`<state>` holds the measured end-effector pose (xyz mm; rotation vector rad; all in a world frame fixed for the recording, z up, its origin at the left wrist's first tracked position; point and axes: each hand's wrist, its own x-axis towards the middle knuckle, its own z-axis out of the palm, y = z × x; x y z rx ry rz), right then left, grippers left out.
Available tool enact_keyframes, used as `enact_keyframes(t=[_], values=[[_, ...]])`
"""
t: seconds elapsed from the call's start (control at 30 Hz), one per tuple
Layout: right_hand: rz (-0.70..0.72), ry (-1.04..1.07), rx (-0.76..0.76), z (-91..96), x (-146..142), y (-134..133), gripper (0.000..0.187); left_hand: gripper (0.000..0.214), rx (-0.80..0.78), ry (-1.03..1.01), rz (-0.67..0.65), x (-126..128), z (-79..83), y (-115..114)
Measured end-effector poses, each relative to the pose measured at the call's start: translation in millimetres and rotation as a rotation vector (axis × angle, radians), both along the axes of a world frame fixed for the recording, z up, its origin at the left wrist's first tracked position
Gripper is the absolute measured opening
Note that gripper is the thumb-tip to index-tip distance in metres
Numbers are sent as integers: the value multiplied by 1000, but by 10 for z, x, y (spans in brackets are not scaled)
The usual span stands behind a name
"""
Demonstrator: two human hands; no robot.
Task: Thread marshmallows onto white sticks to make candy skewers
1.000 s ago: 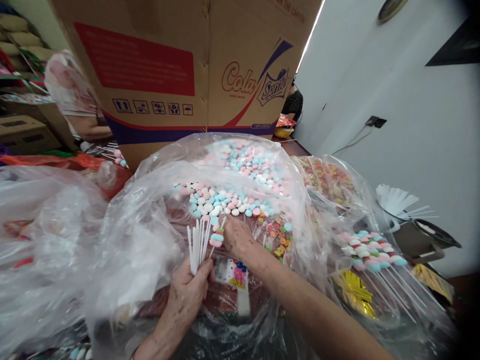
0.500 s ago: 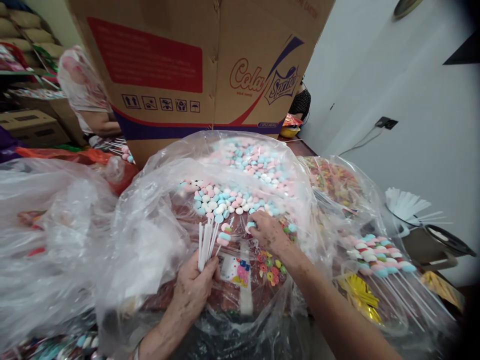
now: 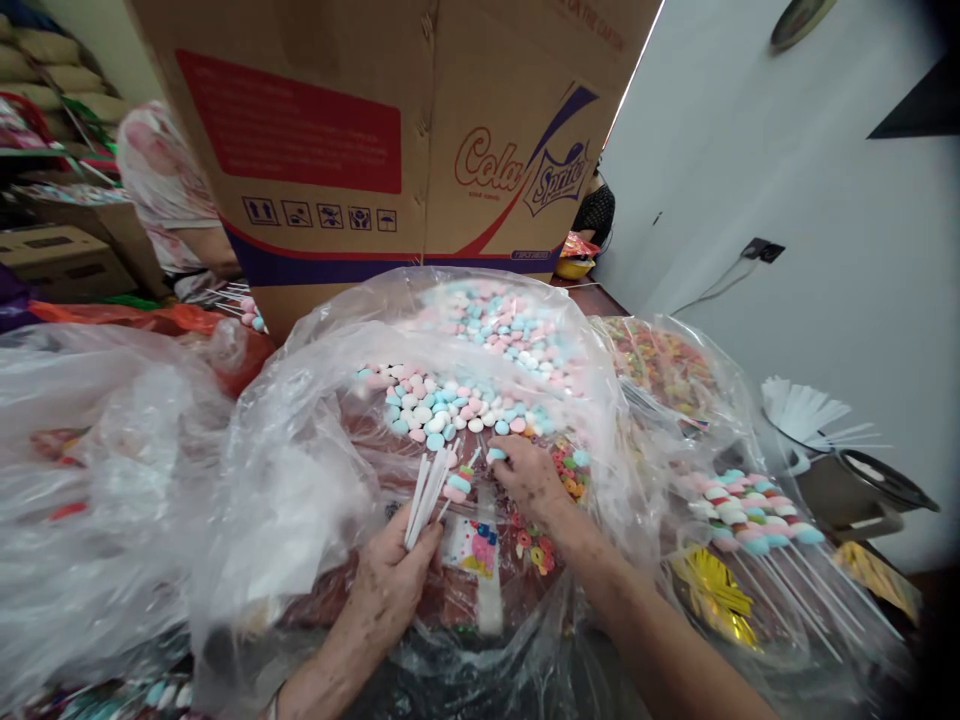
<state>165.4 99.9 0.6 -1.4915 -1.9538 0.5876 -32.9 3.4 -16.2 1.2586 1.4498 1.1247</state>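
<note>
L hand (image 3: 390, 590): grip clamped on bundle of white sticks (image 3: 424, 492), one part-loaded w/ candies (image 3: 458, 483). R hand (image 3: 529, 478) just beyond: fingertips pinched on blue candy (image 3: 495, 455) at edge of candy pile (image 3: 450, 405) in clear bag (image 3: 300, 420). Advise: hold bundle steady, centre candy on stick tip. Cardboard box (image 3: 375, 150) behind.
</note>
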Motion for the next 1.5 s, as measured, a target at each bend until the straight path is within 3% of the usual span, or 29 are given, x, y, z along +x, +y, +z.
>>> enact_keyframes(t=[0.1, 0.2, 0.4, 0.63, 0.77, 1.13, 1.33, 1.5], values=[[-85, 504, -216, 151, 22, -9, 21, 31, -7, 41, -110, -9, 18, 5], [-74, 925, -419, 298, -10, -62, 29, 27, -2, 83, -156, -13, 38, 10], [-58, 1105, -517, 389, -91, -119, 30, 28, 36, 126, -154, -14, 26, 2], [29, 1085, -511, 337, -59, -142, 29, 27, 37, 114, -158, -13, 14, 16], [-2, 1010, -447, 274, -61, -144, 31, 27, 31, 116, -167, -14, 15, 17], [-42, 499, -145, 151, -85, -268, 33, 28, 32, 179, -146, -14, 68, 17], [103, 372, 96, 122, -185, -329, 35, 28, 30, 176, -142, -12, 48, 14], [190, 301, 145, 127, -253, -413, 37, 30, 37, 168, -116, -19, 27, 21]])
